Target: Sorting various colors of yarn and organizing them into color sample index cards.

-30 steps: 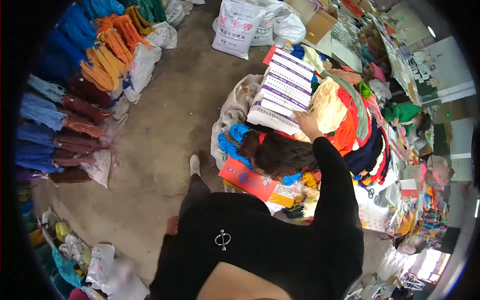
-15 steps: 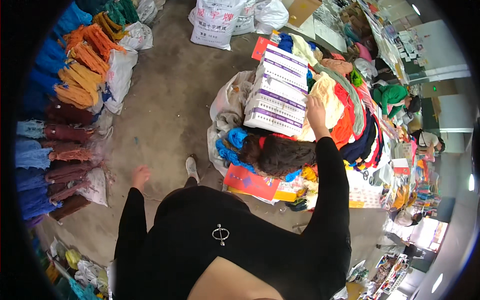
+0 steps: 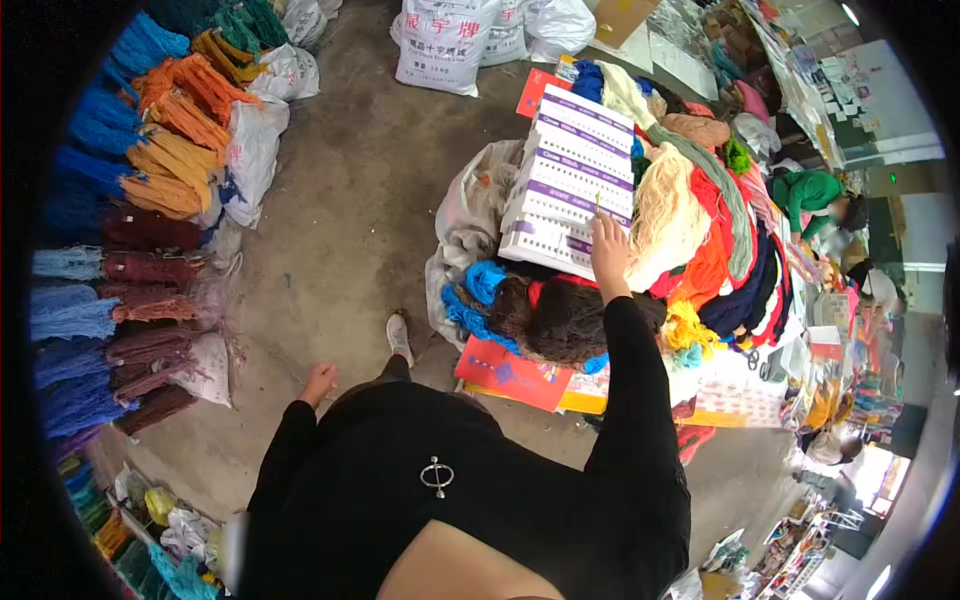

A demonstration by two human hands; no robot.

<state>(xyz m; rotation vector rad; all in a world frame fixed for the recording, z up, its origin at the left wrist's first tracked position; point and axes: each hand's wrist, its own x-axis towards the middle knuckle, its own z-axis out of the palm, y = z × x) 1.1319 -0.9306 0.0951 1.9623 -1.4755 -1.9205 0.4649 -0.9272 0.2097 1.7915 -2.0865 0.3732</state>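
Observation:
My right hand (image 3: 609,252) lies on the lower right of a stack of white cardboard strips (image 3: 572,170) with purple bands and rows of small holes. Its fingers are stretched out over the top strips, and a thin yellowish sliver (image 3: 598,200) shows by the fingertips, too small to name. Under and beside the strips are yarn hanks: a cream hank (image 3: 665,215) and a red hank (image 3: 712,235) to the right, a dark brown hank (image 3: 575,322) in front. My left hand (image 3: 318,384) hangs above the floor beside my body, fingers curled in, with nothing visible in it.
Dyed yarn hanks (image 3: 170,170) and white sacks (image 3: 258,150) line the left side. Printed white sacks (image 3: 445,45) stand at the far side. A red card (image 3: 512,375) lies at the table's near edge, scissors (image 3: 757,362) farther right. Other people, one in green (image 3: 805,193), are at the right.
My right hand has moved left and slightly nearer, from the strips' right edge onto their top. My left hand has swung inward toward my body and a little nearer. The view has shifted slightly.

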